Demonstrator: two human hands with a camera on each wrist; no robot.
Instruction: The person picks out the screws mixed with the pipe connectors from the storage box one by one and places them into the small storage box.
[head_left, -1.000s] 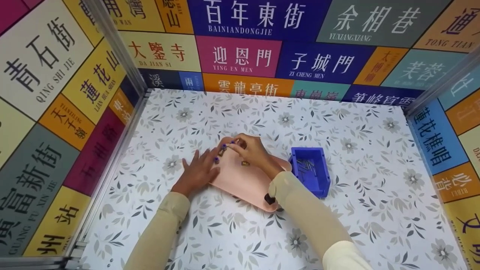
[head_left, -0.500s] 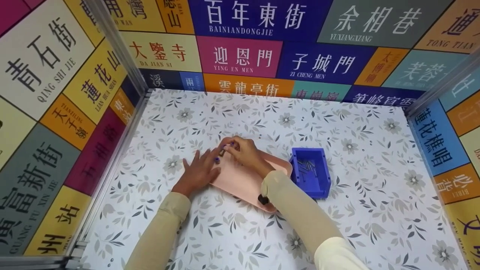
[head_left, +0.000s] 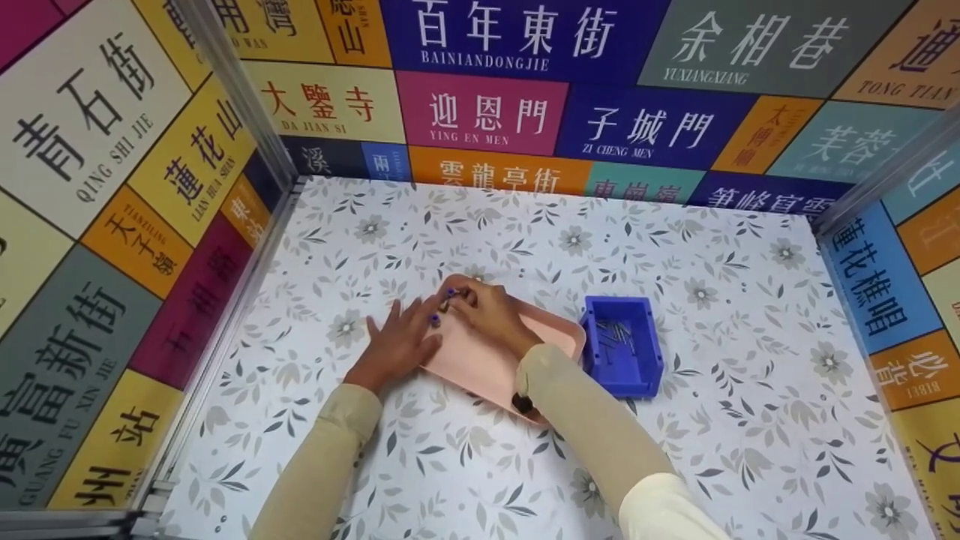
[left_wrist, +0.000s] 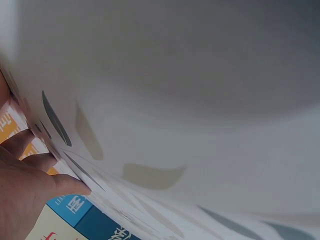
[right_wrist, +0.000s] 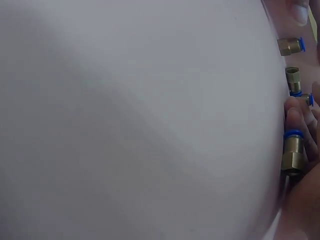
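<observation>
Several brass push-in fittings with blue collars (right_wrist: 291, 46) lie near the far left end of a pink tray (head_left: 480, 371). My right hand (head_left: 491, 315) is over the tray, thumb and fingers pinching one small brass fitting (right_wrist: 303, 98) among them. Closer to the palm, a larger brass fitting (right_wrist: 293, 154) shows in the right wrist view; in the head view the hand hides it. My left hand (head_left: 394, 341) rests with spread fingers at the tray's left edge, beside another fitting (head_left: 435, 320). The left wrist view shows mostly blurred tabletop.
A blue bin (head_left: 637, 388) holding several thin metal pieces stands against the tray's right side. The table (head_left: 712, 450) wears a white floral cover. Panels with printed signs (head_left: 480, 112) wall it in at the back and both sides.
My right hand has drawn slightly toward me and its fingers have closed in among the fittings, covering the loose one mid-tray from the head view. The left hand stays put.
</observation>
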